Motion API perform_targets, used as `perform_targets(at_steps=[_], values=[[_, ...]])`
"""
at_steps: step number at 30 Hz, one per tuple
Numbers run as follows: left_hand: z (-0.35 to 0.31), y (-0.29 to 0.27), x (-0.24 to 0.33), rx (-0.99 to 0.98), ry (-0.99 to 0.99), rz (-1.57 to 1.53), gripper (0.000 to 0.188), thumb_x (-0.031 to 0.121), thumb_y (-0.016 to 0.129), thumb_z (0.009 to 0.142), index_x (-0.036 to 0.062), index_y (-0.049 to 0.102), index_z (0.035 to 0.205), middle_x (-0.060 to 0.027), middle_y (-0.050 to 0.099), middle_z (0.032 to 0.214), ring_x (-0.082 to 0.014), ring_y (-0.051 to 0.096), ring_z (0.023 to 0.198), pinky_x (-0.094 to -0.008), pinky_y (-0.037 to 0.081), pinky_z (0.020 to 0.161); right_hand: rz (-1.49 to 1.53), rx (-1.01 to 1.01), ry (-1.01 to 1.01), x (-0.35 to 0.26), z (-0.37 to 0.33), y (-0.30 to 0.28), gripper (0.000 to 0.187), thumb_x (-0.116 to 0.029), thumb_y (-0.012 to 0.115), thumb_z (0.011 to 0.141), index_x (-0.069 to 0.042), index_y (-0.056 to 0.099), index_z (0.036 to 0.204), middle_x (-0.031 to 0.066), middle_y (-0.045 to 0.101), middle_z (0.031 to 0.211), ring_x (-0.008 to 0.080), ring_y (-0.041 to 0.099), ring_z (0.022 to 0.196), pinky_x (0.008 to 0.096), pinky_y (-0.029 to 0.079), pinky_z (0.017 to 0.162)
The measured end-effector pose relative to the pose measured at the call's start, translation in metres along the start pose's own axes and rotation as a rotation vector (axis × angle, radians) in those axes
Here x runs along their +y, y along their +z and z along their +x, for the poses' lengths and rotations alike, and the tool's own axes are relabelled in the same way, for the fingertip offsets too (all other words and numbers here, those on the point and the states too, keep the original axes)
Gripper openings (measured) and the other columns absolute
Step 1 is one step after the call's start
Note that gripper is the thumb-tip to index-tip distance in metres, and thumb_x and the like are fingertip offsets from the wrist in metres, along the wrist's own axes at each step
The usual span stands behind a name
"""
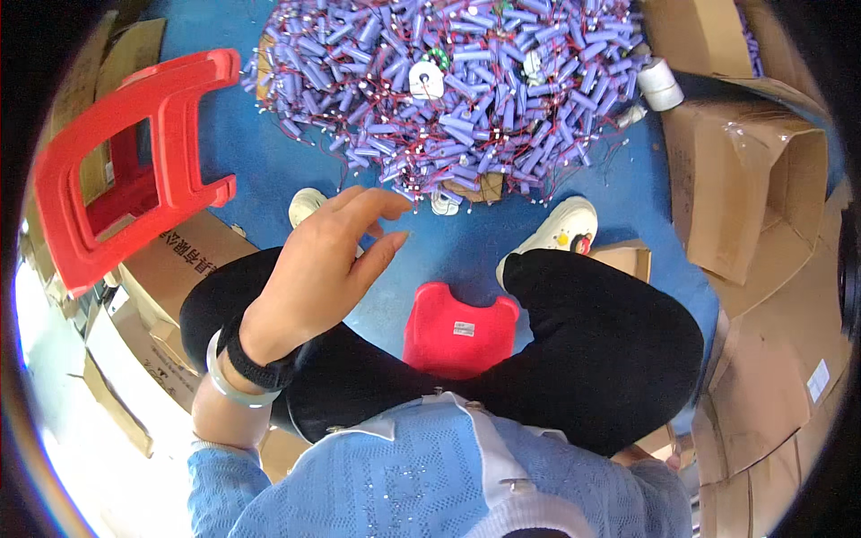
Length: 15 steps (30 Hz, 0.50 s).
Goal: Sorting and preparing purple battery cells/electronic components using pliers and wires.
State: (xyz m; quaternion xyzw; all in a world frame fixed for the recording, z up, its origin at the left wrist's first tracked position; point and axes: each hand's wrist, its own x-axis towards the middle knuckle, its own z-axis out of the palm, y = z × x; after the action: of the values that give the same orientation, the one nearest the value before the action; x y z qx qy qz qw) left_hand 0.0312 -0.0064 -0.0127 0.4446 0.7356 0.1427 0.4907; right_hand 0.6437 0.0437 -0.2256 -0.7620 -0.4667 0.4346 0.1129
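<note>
In front of me, my left hand (327,260) hangs in the air above my left thigh, wearing a black band and a pale bangle at the wrist. Its thumb stands apart from the slightly bent fingers, and nothing shows between them. Just beyond the fingertips lies a large heap of purple cylindrical battery cells (466,125) with red and black wires and small white connectors. My right arm (633,455) is drawn back beside my right hip. Most of that hand is hidden, so its fingers cannot be read.
A red plastic seat (457,336) shows between my legs. At left, a red plastic stool (166,152) lies on its side above cardboard. Open cardboard boxes (744,197) crowd the right. A white roll (660,85) sits by the heap, and a white disc (426,81) rests on it.
</note>
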Motion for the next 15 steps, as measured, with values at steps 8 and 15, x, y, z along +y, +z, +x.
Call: perform_targets(at_steps=[8,15], values=[[-0.017,0.043,-0.028,0.136,0.271,0.284,0.024,0.015,0.062,0.081,0.0043,0.057,0.102,-0.0155,0.06,0.094,-0.0331,0.058,0.09,-0.04,0.046,0.076,0.164,-0.003,-0.107,0.016,-0.02,0.002,0.027,-0.024,0.057,0.086,-0.004,0.059,0.104,0.0054,0.062,0.092,0.0132,0.057,0.079,0.0278,0.046,0.07],[-0.017,0.062,-0.033,-0.102,0.178,0.4,0.023,0.03,0.064,0.078,0.0073,0.065,0.077,-0.0166,0.063,0.077,-0.0351,0.062,0.077,-0.044,0.048,0.07,0.275,0.054,-0.214,0.012,-0.051,-0.012,0.025,-0.023,0.057,0.086,-0.005,0.06,0.102,0.0043,0.062,0.09,0.0129,0.057,0.078,0.0281,0.045,0.07]])
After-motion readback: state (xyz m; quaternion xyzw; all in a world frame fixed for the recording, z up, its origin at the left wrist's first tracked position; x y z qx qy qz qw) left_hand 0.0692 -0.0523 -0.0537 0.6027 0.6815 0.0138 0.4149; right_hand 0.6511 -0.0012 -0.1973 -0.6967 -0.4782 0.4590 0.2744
